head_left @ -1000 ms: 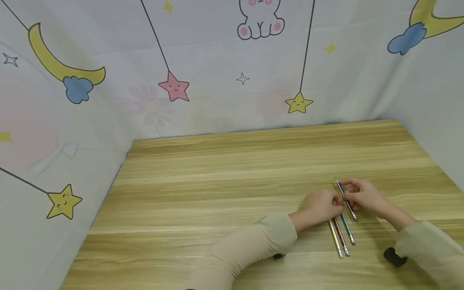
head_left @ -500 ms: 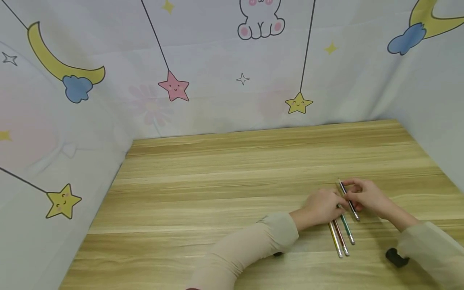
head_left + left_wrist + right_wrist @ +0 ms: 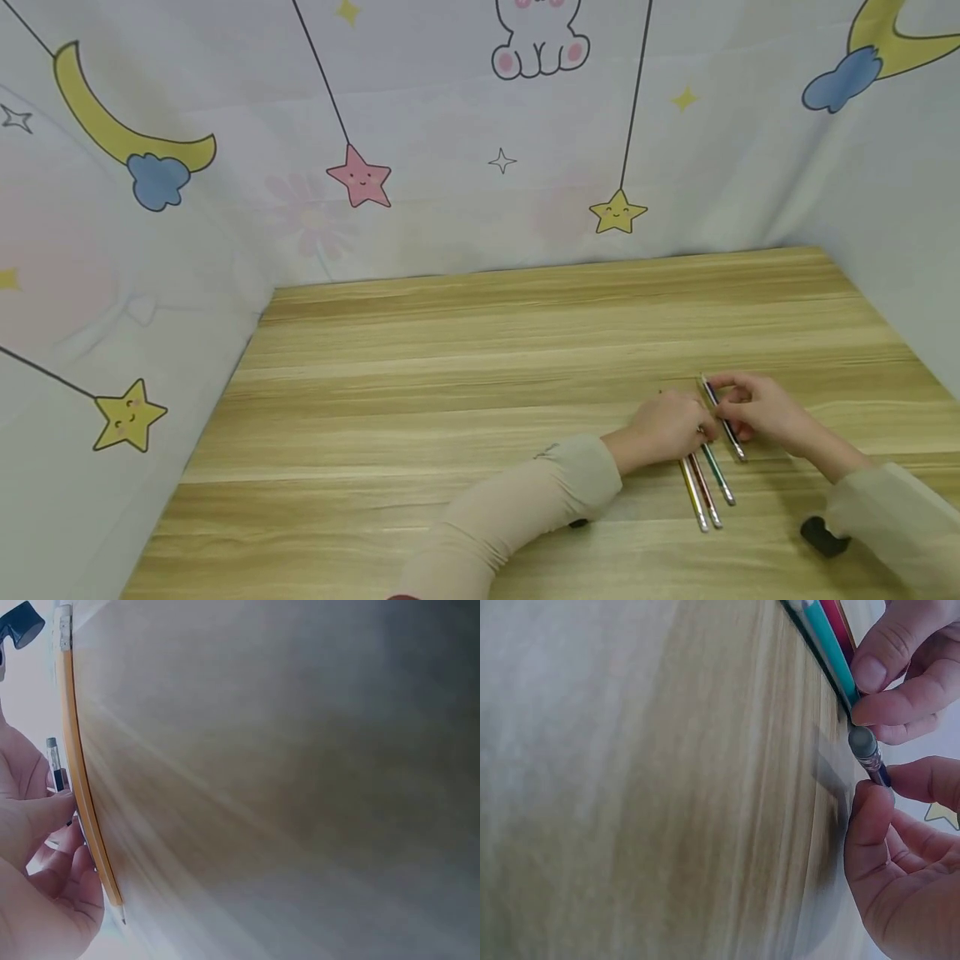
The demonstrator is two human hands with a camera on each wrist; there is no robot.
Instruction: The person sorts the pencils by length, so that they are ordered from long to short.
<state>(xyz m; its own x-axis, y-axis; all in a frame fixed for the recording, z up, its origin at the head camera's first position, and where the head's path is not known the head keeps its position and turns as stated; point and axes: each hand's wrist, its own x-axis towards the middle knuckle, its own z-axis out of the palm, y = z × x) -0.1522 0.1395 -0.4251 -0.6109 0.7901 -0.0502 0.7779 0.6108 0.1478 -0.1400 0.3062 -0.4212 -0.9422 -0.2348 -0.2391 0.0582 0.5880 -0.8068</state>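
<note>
Three pencils lie side by side on the wooden table: a yellow one [image 3: 693, 496], a red one [image 3: 705, 492] and a teal one [image 3: 718, 473]. My left hand [image 3: 666, 427] lies over their far parts and hides them, its thumb and fingertip pinching the teal pencil [image 3: 831, 641]. Just to the right, my right hand [image 3: 763, 410] pinches a dark pencil [image 3: 731, 435] with thumb and fingers, its eraser end towards me. That eraser [image 3: 862, 740] is close to the left fingertips in the right wrist view. The yellow pencil [image 3: 79, 757] runs alongside my left hand in the left wrist view.
The wooden table [image 3: 450, 358] stretches left and behind the hands. A white printed cloth [image 3: 450, 225] hangs along its back and sides. A black object [image 3: 823, 536] shows at the right sleeve [image 3: 892, 517].
My right hand and the dark pencil have shifted slightly to the right, away from the teal pencil. My left hand has edged right too. The three lying pencils have hardly moved.
</note>
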